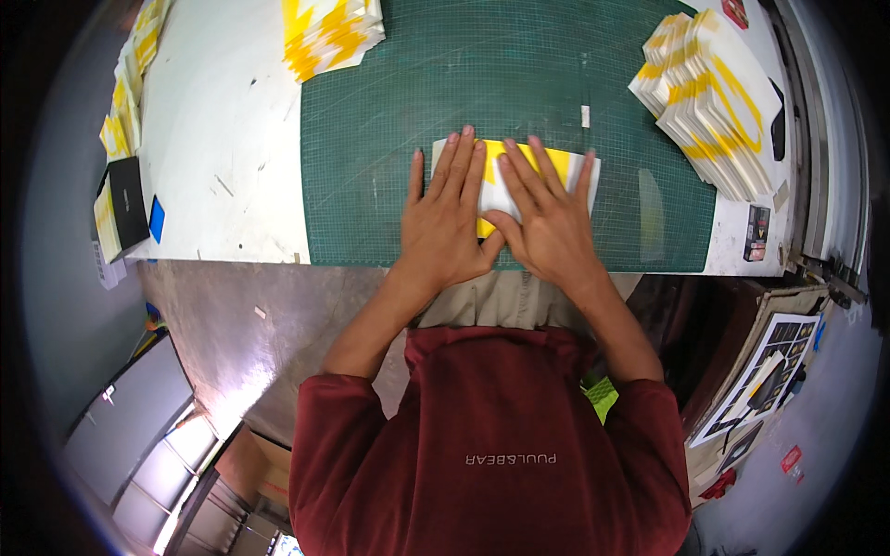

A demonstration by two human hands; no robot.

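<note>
A white and yellow sheet of paper or thin card [558,163] lies on the green cutting mat [389,102], close to the table's near edge. Flat on its left part rests my left hand [450,218], fingers stretched forward past the far edge of the sheet. My right hand [552,227] presses on the right part, its fingers spread. Both thumbs come close together at the near side of the sheet. Much of the sheet is hidden beneath the hands, so I cannot tell whether it is folded.
Stacks of folded white and yellow pieces stand at the right [709,107], and a similar pile [332,37] at the far left of the mat. A black box [128,199] and a blue card [157,221] sit at the left edge. A small dark box [756,233] is near the right corner.
</note>
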